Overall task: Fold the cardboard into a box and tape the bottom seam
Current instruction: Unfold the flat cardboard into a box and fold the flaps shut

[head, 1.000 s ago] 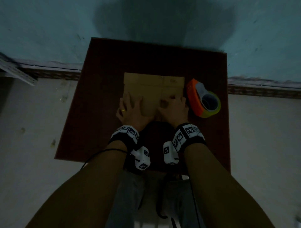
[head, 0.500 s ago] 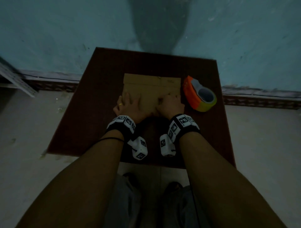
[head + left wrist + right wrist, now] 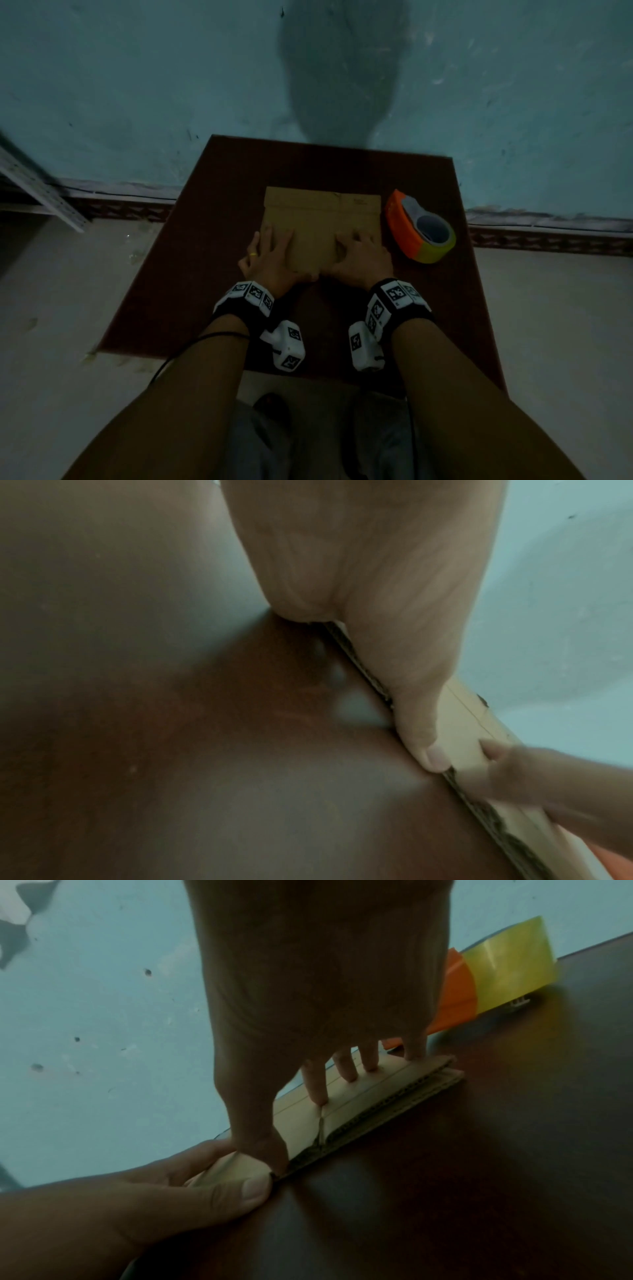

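Note:
A flattened brown cardboard lies on the dark red-brown table. My left hand is at its near left corner, and the thumb and a finger pinch the near edge. My right hand is at the near right. Its fingertips press on the top face and its thumb sits at the same edge. In the left wrist view the left thumb lies along the corrugated edge of the cardboard. An orange tape dispenser with a yellowish roll lies just right of the cardboard.
The table stands against a blue-green wall. Pale floor shows on both sides, and a white metal rail leans at the far left. Bare tabletop lies in front of the cardboard and to its left.
The head view has tilted, so the table sits lower in the frame. Both hands stay on the near part of the flat cardboard, and the thumbs have drawn together at its near edge.

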